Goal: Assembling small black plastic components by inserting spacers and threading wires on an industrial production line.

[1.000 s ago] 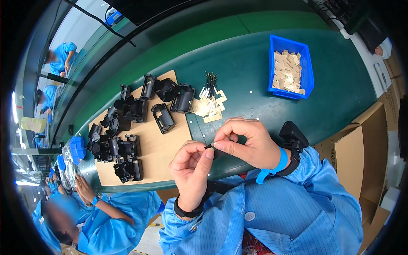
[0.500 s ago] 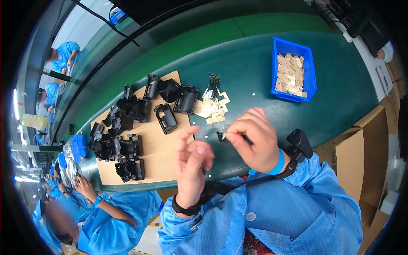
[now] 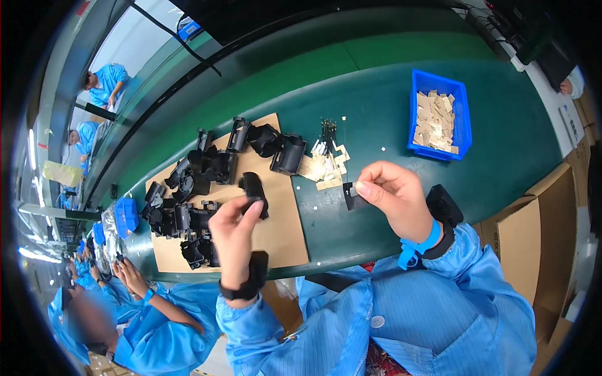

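Note:
My left hand (image 3: 233,233) reaches over the tan board, thumb and fingers pinching the near end of a black plastic housing (image 3: 254,189), which stands turned on its side. Between thumb and forefinger, my right hand (image 3: 396,199) grips a small flat black piece (image 3: 352,199) with a pale patch and a thin dark line rising from it. Beyond that hand lies a loose pile of cream-coloured tabs (image 3: 325,168) with thin black leads (image 3: 328,130) bunched at its far end.
More black housings (image 3: 207,164) crowd the left half of the board (image 3: 285,241). A blue bin (image 3: 465,119) of small tan pieces stands at the far right. Cardboard boxes (image 3: 520,241) flank the table's right edge. A co-worker (image 3: 157,326) in blue sits close on the left.
My left hand has moved left from above the table edge and taken hold of a housing on the board, turning it. My right hand has shifted right, the small black piece now showing more fully.

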A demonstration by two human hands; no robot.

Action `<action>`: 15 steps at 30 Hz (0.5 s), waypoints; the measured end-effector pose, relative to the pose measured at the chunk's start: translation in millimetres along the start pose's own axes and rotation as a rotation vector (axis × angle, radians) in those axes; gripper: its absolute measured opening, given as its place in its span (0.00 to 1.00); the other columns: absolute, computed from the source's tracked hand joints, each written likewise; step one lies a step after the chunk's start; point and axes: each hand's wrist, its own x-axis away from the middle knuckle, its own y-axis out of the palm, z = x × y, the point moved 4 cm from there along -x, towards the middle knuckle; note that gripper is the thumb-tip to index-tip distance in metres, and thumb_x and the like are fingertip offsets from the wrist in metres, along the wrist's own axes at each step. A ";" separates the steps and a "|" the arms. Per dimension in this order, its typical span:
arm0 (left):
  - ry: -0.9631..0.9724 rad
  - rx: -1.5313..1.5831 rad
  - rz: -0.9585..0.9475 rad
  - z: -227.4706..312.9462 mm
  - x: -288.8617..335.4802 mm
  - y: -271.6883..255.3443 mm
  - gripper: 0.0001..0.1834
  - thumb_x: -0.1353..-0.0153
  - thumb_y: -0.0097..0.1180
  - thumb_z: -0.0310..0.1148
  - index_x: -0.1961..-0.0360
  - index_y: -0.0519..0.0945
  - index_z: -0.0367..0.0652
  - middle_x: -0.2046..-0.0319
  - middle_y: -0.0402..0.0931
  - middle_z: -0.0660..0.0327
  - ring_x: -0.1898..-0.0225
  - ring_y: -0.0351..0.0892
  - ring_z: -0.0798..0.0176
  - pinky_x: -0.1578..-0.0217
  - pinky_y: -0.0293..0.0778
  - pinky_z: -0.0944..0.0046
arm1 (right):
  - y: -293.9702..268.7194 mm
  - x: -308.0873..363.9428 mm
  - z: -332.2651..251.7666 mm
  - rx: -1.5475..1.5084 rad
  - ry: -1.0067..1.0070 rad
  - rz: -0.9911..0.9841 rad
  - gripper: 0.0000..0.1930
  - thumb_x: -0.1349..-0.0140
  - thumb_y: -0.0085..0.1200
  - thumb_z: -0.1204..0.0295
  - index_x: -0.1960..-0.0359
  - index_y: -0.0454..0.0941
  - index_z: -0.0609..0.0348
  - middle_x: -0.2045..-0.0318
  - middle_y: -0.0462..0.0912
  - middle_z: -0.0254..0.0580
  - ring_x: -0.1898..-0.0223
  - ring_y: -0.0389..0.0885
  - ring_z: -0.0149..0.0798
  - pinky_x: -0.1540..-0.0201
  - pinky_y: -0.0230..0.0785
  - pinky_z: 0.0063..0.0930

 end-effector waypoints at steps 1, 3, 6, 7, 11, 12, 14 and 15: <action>-0.022 0.346 -0.061 6.3 12.6 -2.4 0.07 0.48 0.57 0.22 0.66 0.77 0.34 0.69 0.78 0.57 0.70 0.77 0.68 0.67 0.73 0.70 | -0.3 -1.1 1.9 -0.007 0.002 -0.002 0.05 0.42 0.53 0.74 0.69 0.74 0.63 0.72 0.76 0.31 0.69 0.70 0.21 0.66 0.63 0.16; -0.053 0.764 -0.222 8.4 31.7 6.6 0.10 0.49 0.58 0.22 0.64 0.75 0.35 0.68 0.78 0.55 0.68 0.78 0.63 0.66 0.75 0.66 | 5.9 -4.2 12.6 -0.338 0.100 -0.118 0.06 0.41 0.51 0.73 0.65 0.74 0.62 0.70 0.76 0.32 0.67 0.72 0.23 0.64 0.65 0.17; -0.120 1.070 -0.360 4.8 54.5 25.7 0.12 0.49 0.56 0.21 0.61 0.74 0.36 0.63 0.77 0.51 0.62 0.78 0.57 0.60 0.75 0.57 | 25.2 -4.0 7.6 -0.541 0.312 -0.136 0.05 0.40 0.50 0.71 0.69 0.71 0.59 0.71 0.73 0.35 0.68 0.70 0.28 0.63 0.64 0.24; -0.152 1.140 -0.397 1.9 58.1 31.9 0.12 0.49 0.56 0.21 0.60 0.74 0.36 0.61 0.76 0.51 0.61 0.78 0.56 0.58 0.75 0.55 | 24.5 -3.7 7.7 -0.540 0.312 -0.132 0.05 0.40 0.50 0.71 0.69 0.71 0.59 0.71 0.73 0.35 0.68 0.70 0.28 0.63 0.64 0.24; -0.195 1.215 -0.429 -10.5 58.8 49.8 0.13 0.47 0.54 0.21 0.58 0.74 0.37 0.57 0.74 0.49 0.56 0.76 0.53 0.56 0.73 0.53 | 25.4 -2.5 3.7 -0.664 0.246 -0.261 0.06 0.40 0.50 0.70 0.69 0.70 0.59 0.72 0.72 0.35 0.69 0.68 0.29 0.62 0.64 0.28; -0.230 1.203 -0.425 -14.2 59.7 51.2 0.13 0.47 0.54 0.22 0.58 0.74 0.36 0.58 0.74 0.49 0.57 0.76 0.53 0.56 0.73 0.54 | 24.6 -2.4 1.8 -0.659 0.203 -0.266 0.06 0.40 0.50 0.70 0.69 0.70 0.59 0.73 0.72 0.35 0.69 0.68 0.29 0.62 0.63 0.28; -0.258 1.211 -0.451 -12.7 60.0 54.6 0.16 0.48 0.54 0.22 0.56 0.72 0.36 0.58 0.74 0.49 0.59 0.77 0.54 0.57 0.74 0.56 | 23.5 -2.2 0.0 -0.634 0.206 -0.247 0.06 0.40 0.50 0.70 0.69 0.70 0.60 0.73 0.72 0.35 0.69 0.68 0.29 0.62 0.63 0.26; -0.283 1.216 -0.472 -10.6 60.5 56.5 0.18 0.48 0.54 0.23 0.54 0.70 0.36 0.59 0.74 0.48 0.61 0.77 0.55 0.58 0.74 0.58 | 23.3 -1.9 -1.2 -0.612 0.209 -0.234 0.07 0.40 0.51 0.70 0.69 0.71 0.61 0.72 0.72 0.35 0.69 0.69 0.28 0.62 0.63 0.25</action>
